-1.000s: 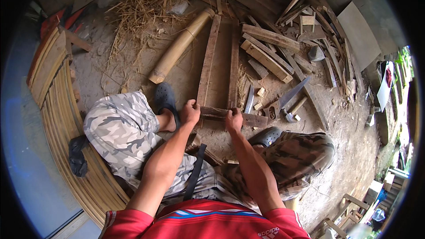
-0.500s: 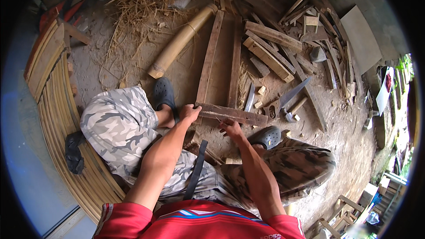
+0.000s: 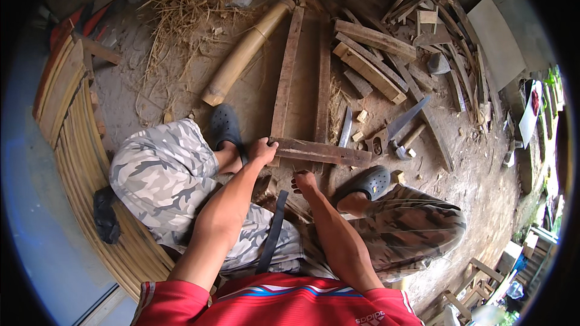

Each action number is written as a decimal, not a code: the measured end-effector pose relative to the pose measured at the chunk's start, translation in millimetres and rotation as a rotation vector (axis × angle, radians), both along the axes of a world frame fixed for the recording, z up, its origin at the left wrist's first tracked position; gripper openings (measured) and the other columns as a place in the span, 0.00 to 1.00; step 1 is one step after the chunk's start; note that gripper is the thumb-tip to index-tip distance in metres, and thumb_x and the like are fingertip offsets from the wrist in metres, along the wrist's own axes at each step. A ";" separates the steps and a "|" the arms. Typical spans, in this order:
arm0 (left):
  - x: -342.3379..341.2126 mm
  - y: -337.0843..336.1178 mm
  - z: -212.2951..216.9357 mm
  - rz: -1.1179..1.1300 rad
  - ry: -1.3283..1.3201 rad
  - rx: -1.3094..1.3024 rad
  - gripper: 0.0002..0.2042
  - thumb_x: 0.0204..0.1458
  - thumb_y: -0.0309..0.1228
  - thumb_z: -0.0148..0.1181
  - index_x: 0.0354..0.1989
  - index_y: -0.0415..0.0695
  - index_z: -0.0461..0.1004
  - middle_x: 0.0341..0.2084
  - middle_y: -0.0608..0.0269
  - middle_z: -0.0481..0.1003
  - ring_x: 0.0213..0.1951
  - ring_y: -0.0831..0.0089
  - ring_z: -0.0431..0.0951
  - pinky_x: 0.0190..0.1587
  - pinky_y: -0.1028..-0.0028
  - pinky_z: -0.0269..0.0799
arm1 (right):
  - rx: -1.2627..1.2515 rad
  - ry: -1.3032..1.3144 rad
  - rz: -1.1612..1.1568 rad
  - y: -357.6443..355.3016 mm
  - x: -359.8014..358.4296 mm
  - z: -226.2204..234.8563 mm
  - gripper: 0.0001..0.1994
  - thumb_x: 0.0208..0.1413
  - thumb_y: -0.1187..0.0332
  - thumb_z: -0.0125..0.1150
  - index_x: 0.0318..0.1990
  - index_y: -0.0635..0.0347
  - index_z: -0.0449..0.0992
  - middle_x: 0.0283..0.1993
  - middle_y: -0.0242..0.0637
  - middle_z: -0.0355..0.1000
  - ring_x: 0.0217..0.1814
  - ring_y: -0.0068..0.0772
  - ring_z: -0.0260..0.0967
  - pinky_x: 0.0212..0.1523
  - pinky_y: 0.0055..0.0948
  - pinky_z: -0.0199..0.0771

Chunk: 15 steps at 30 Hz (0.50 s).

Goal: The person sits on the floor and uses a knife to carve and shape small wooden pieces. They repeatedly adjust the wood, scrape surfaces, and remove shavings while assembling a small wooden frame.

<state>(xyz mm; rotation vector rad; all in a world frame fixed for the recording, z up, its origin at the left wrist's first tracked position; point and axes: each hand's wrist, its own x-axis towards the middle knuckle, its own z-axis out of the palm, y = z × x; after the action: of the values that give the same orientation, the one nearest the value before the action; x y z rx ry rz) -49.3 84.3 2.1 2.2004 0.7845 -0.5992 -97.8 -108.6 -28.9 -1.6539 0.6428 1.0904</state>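
Observation:
A short dark wooden board (image 3: pixel 326 151) lies crosswise over the near ends of two long wooden bars, the left bar (image 3: pixel 286 78) and the right bar (image 3: pixel 322 84). My left hand (image 3: pixel 262 151) is closed on the board's left end, at the corner where it meets the left bar. Just on the near side of the board, apart from it, is my right hand (image 3: pixel 304 182). Its fingers are curled, and whatever they may hold is too small to make out. Right of the board lie a handsaw (image 3: pixel 393 130) and a hammer (image 3: pixel 408 143). Beyond it rests a narrow metal blade (image 3: pixel 346 127).
A thick bamboo pole (image 3: pixel 248 54) lies left of the bars, near a heap of straw (image 3: pixel 181 18). Stacked timber (image 3: pixel 374 72) and scrap wood fill the far right. Bundled bamboo strips (image 3: pixel 90 175) run along the left. My sandalled feet flank the work, and small wood offcuts dot the floor.
My right hand has drawn back from the board's near edge toward me. My left hand stays on the board's left end. The view has shifted slightly.

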 end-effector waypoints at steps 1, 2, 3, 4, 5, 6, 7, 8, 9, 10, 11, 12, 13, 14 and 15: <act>-0.5 1.1 -0.7 -0.015 -0.011 0.002 0.24 0.54 0.47 0.59 0.48 0.38 0.75 0.45 0.41 0.77 0.49 0.47 0.77 0.50 0.58 0.72 | -0.014 0.043 -0.007 2.4 -5.0 -5.6 0.13 0.58 0.66 0.50 0.40 0.65 0.78 0.31 0.39 0.78 0.28 0.35 0.77 0.24 0.33 0.77; 0.2 1.5 -1.4 -0.030 0.017 -0.006 0.24 0.54 0.47 0.59 0.48 0.38 0.75 0.45 0.40 0.77 0.49 0.47 0.77 0.50 0.58 0.72 | -0.066 -0.013 0.188 1.7 -8.2 -11.5 0.13 0.58 0.65 0.49 0.41 0.64 0.77 0.34 0.40 0.78 0.31 0.37 0.76 0.28 0.37 0.78; 0.6 2.0 -1.9 -0.043 0.038 -0.008 0.24 0.55 0.47 0.58 0.48 0.37 0.75 0.45 0.40 0.77 0.50 0.47 0.77 0.50 0.58 0.72 | -0.051 0.044 0.157 -1.1 -11.5 -17.1 0.14 0.58 0.65 0.49 0.41 0.64 0.77 0.34 0.40 0.78 0.31 0.37 0.76 0.30 0.38 0.78; 0.9 2.3 -1.9 -0.037 0.020 -0.021 0.24 0.55 0.47 0.58 0.47 0.36 0.75 0.45 0.40 0.77 0.49 0.46 0.77 0.50 0.58 0.72 | -0.050 0.080 0.124 -6.1 -12.1 -22.1 0.14 0.58 0.64 0.49 0.41 0.64 0.77 0.34 0.40 0.78 0.32 0.37 0.76 0.31 0.40 0.78; 0.5 2.2 -1.3 -0.029 -0.002 -0.026 0.24 0.55 0.47 0.59 0.47 0.36 0.75 0.44 0.40 0.77 0.49 0.46 0.77 0.50 0.58 0.72 | -0.050 0.116 0.092 -13.5 -12.8 -24.9 0.14 0.58 0.64 0.49 0.41 0.64 0.76 0.35 0.40 0.78 0.32 0.37 0.76 0.32 0.41 0.78; 0.5 2.2 -0.4 -0.025 -0.004 -0.025 0.24 0.55 0.47 0.59 0.47 0.35 0.75 0.44 0.39 0.77 0.49 0.46 0.77 0.50 0.58 0.72 | -0.112 0.223 0.086 -21.5 -9.6 -26.7 0.16 0.58 0.59 0.50 0.42 0.60 0.77 0.35 0.38 0.79 0.33 0.37 0.76 0.32 0.40 0.77; 1.2 1.8 0.8 -0.014 -0.016 -0.033 0.24 0.55 0.47 0.59 0.47 0.35 0.75 0.44 0.40 0.77 0.48 0.46 0.77 0.50 0.58 0.72 | -0.078 0.242 0.135 -32.0 -6.6 -24.7 0.16 0.57 0.57 0.51 0.42 0.58 0.77 0.34 0.37 0.79 0.33 0.37 0.76 0.31 0.39 0.76; 1.5 1.7 2.4 -0.005 -0.008 -0.034 0.24 0.55 0.47 0.59 0.46 0.35 0.75 0.44 0.40 0.78 0.48 0.46 0.78 0.49 0.58 0.72 | -0.047 0.256 0.186 -41.7 -1.1 -20.9 0.16 0.57 0.55 0.51 0.42 0.56 0.77 0.34 0.37 0.79 0.33 0.36 0.76 0.30 0.38 0.75; 1.0 1.2 4.0 0.009 0.009 -0.033 0.24 0.55 0.47 0.59 0.46 0.35 0.75 0.44 0.40 0.78 0.48 0.46 0.78 0.49 0.58 0.72 | -0.075 0.323 0.253 -54.6 4.0 -13.3 0.16 0.57 0.54 0.51 0.42 0.53 0.78 0.33 0.36 0.79 0.33 0.36 0.76 0.30 0.37 0.75; 1.3 1.3 5.5 0.008 0.020 -0.056 0.24 0.55 0.47 0.59 0.47 0.35 0.75 0.44 0.40 0.78 0.49 0.47 0.78 0.50 0.59 0.72 | -0.069 0.335 0.339 -64.4 12.7 -4.6 0.16 0.57 0.51 0.52 0.41 0.49 0.78 0.33 0.33 0.78 0.31 0.34 0.75 0.29 0.37 0.74; 2.1 2.3 6.7 0.012 0.032 -0.074 0.24 0.55 0.47 0.59 0.47 0.34 0.75 0.44 0.40 0.78 0.49 0.48 0.78 0.50 0.59 0.72 | -0.061 0.316 0.393 -76.3 21.8 6.4 0.15 0.56 0.48 0.53 0.41 0.44 0.77 0.34 0.29 0.78 0.29 0.32 0.74 0.29 0.36 0.72; 3.5 3.6 7.4 0.013 0.060 -0.092 0.24 0.55 0.46 0.59 0.47 0.34 0.75 0.44 0.40 0.78 0.50 0.49 0.78 0.50 0.59 0.72 | -0.090 0.317 0.358 -87.5 29.2 18.9 0.16 0.57 0.48 0.53 0.40 0.46 0.77 0.33 0.30 0.77 0.29 0.33 0.74 0.30 0.37 0.73; 5.1 5.4 7.4 0.016 0.095 -0.136 0.25 0.55 0.46 0.60 0.48 0.33 0.75 0.45 0.39 0.78 0.50 0.50 0.78 0.50 0.60 0.72 | -0.102 0.269 0.325 -98.9 38.8 31.1 0.16 0.57 0.49 0.53 0.39 0.49 0.77 0.32 0.30 0.77 0.29 0.33 0.74 0.31 0.37 0.74; 6.8 8.6 7.1 0.017 0.146 -0.178 0.26 0.54 0.46 0.61 0.49 0.32 0.75 0.46 0.39 0.78 0.50 0.52 0.78 0.50 0.60 0.72 | -0.114 0.221 0.294 -110.0 47.7 42.9 0.16 0.57 0.50 0.53 0.38 0.51 0.77 0.31 0.31 0.76 0.30 0.34 0.74 0.32 0.38 0.74; 8.0 11.7 5.8 0.031 0.188 -0.213 0.26 0.54 0.45 0.62 0.50 0.31 0.74 0.47 0.39 0.77 0.51 0.53 0.78 0.51 0.61 0.71 | -0.177 0.182 0.274 -119.9 57.6 52.6 0.17 0.58 0.50 0.52 0.37 0.53 0.77 0.30 0.32 0.75 0.30 0.34 0.74 0.33 0.39 0.75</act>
<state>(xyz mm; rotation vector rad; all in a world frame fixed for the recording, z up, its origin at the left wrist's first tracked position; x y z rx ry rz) -41.3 96.0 8.0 1.9544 0.8091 -0.8434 -40.2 -228.5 23.7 -1.8471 0.6576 1.4285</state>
